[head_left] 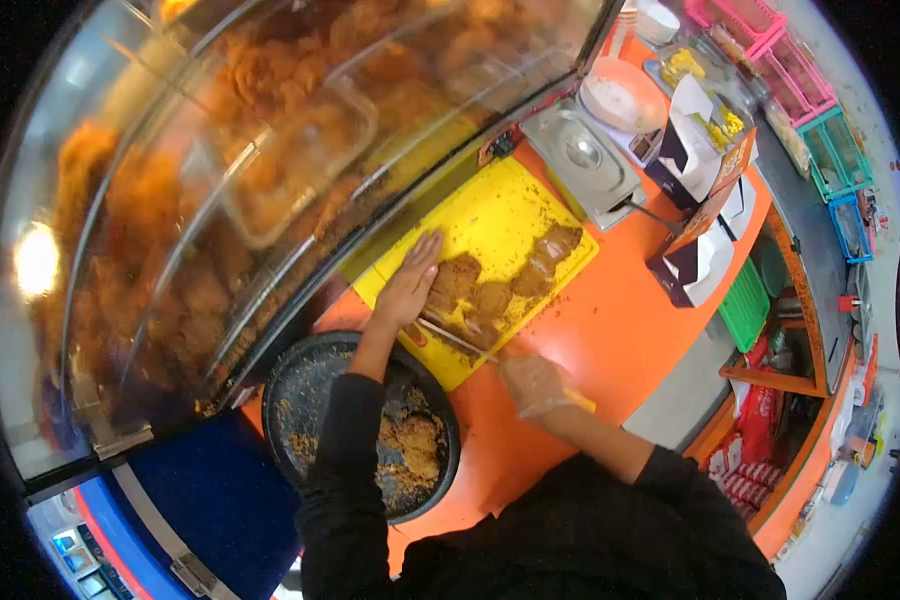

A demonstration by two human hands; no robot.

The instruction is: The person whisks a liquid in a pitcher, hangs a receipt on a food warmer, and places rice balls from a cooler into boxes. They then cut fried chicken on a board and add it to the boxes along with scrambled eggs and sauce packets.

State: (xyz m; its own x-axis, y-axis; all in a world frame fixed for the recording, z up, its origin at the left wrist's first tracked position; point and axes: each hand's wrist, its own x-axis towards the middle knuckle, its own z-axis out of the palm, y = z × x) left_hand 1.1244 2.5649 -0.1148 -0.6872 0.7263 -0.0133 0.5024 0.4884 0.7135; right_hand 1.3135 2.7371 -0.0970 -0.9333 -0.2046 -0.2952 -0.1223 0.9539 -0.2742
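Observation:
On the orange counter lies a yellow cutting board (490,215) strewn with brown crumbs. Several flat brown pieces of food, perhaps seasoned meat (457,280), form a row along its near side. My left hand (410,282) rests on the board's left part with fingers stretched out, touching the edge of the leftmost piece. In a clear plastic glove, my right hand (535,385) is closed round a knife (457,340). The blade points left across the board's near corner, below the pieces. A bit of yellow, perhaps the handle's end, shows behind the right hand.
A black round pan (315,365) with brown crumbly mix stands at the near left. The glass display case (370,180) full of fried food borders the board. Beyond it are a lidded steel container (582,160), a scale with a bowl (625,100) and paper boxes (695,265).

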